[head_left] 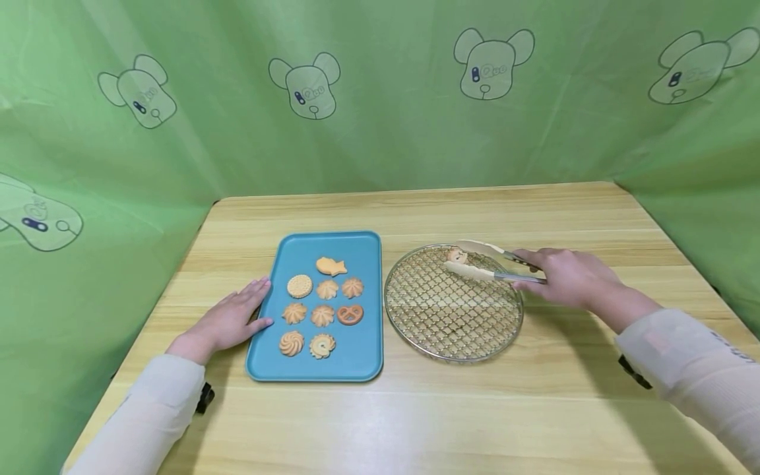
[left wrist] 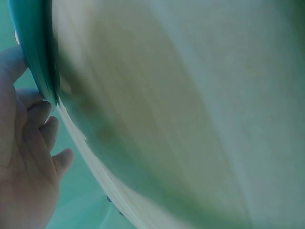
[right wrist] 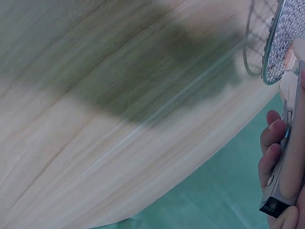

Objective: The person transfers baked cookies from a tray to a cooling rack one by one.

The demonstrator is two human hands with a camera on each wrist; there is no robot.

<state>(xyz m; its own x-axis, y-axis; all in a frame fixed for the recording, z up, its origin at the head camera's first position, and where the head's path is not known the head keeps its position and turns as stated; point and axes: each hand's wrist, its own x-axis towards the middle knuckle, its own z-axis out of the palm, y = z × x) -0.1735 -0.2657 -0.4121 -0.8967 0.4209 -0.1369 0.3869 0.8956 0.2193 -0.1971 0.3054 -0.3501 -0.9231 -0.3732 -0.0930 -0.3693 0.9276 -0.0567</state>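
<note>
The tray (head_left: 356, 359) was set left of the desk's (head_left: 475, 422) middle, with the rack (head_left: 454, 310) placed just beside its right edge; by this arrangement, it seemed, both were kept within easy reach. Nine biscuits (head_left: 322, 315) were spread out on the tray, a fish (head_left: 330, 266) towards its far edge and a pretzel (head_left: 350, 315) near its right edge. With gaps left between them, each could probably be taken singly.

The two hands were held well apart. The left hand (head_left: 231, 316) was laid relaxed, without a tight grasp, against the tray's left edge, its thumb lapped over the rim, perhaps so that the tray might be steadied. In the right hand (head_left: 572, 277), the tongs (head_left: 497, 276) were gripped by their metal handles, and were reached in from the desk's right side, presumably so that food need not be touched by the fingers. A lone biscuit (head_left: 456, 256) was seen between their pale tips, at the rack's far rim.

Whether that biscuit was pinched or merely flanked, and whether it was borne by the mesh, could not be told. Its outline was partly covered by the tips. In the right wrist view the rack was cut off by the frame's edge, and in the left wrist view only a sliver of the tray was caught.
</note>
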